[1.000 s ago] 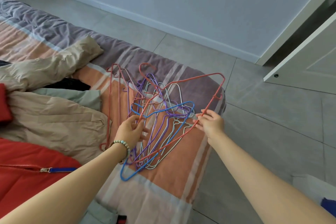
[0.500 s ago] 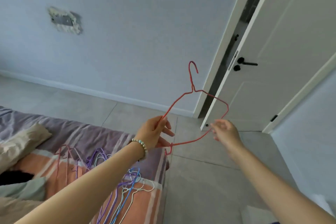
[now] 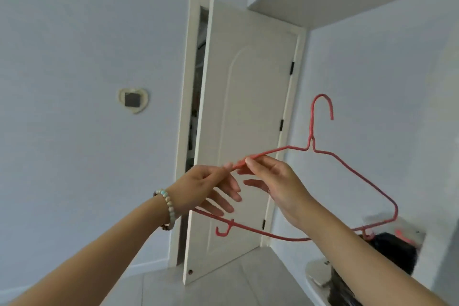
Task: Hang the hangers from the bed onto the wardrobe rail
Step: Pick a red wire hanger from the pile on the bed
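Both hands carried the red hanger (image 3: 310,140) in the air: the left hand (image 3: 206,186) and the right hand (image 3: 280,184) each pinched its upper wire. Below them the grey tiled floor (image 3: 223,285) ran from the foot of the white door (image 3: 248,131). Near the floor's right edge sat a pale, blurred object (image 3: 319,273).

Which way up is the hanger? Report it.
Upright, slightly tilted: the hanger has its hook at the top, opening downward, and its bottom bar lowest.

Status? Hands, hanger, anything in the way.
Left hand and right hand both pinch red hanger by one shoulder wire. Held upright, mid-air. Rail not in view; nothing in the way seen.
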